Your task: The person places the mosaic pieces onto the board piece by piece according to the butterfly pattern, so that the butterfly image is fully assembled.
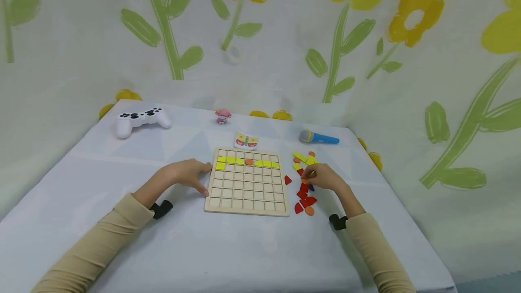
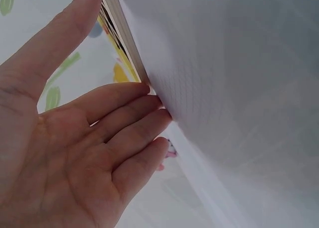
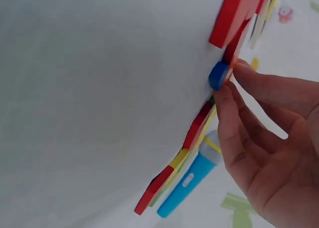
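A wooden grid board lies mid-table. Yellow pieces fill cells near its top, with an orange disc among them. My left hand rests at the board's left edge; fairly straight fingers touch the rim in the left wrist view, the thumb lower down. To the board's right, my right hand reaches into loose pieces, thumb and fingertips pinching at an orange piece, mostly covered. Close by the fingertips is a blue piece. Red pieces lie just below the hand.
Behind the board sits a small butterfly pattern card. Farther back are a white game controller, a pink toy figure and a blue toy microphone. More yellow pieces lie beyond the right hand. A flowered cloth hangs behind the table.
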A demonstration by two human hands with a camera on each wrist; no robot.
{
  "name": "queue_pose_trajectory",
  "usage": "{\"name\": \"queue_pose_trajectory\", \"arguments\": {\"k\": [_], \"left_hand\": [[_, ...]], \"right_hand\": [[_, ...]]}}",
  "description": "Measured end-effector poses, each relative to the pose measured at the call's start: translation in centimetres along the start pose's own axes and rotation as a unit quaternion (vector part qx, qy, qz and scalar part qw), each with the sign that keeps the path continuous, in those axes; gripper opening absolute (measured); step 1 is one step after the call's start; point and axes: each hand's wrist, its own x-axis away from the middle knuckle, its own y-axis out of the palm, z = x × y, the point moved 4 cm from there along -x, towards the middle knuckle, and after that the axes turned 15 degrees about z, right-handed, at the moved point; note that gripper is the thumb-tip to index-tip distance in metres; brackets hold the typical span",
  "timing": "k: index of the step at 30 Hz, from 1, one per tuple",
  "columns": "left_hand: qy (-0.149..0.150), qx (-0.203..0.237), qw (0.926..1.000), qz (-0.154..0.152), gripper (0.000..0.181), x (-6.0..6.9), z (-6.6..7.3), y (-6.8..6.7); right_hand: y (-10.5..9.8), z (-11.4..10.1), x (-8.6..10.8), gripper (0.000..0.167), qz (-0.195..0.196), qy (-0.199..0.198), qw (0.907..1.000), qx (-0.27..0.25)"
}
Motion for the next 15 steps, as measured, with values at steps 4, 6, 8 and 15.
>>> {"name": "queue_pose_trajectory", "arguments": {"k": [4,6,8,15], "left_hand": [[-0.010,0.003,0.9999,-0.004,0.093,-0.4,0.1,0.3],[-0.015,0.003,0.9999,-0.005,0.094,-0.5,0.0,0.5],[-0.022,0.002,0.9997,-0.008,0.094,-0.5,0.0,0.6],[-0.023,-0.015,0.9996,-0.004,0.095,-0.3,-0.1,0.3]], "right_hand": [[-0.1,0.8,-0.1,0.012,-0.029,0.004,0.9991,-0.029],[-0.1,1.2,-0.2,0.014,-0.039,0.008,0.9982,-0.045],[0.0,1.5,-0.2,0.015,-0.047,0.009,0.9974,-0.055],[0.3,1.1,-0.7,0.014,-0.027,0.014,0.9985,-0.047]]}}
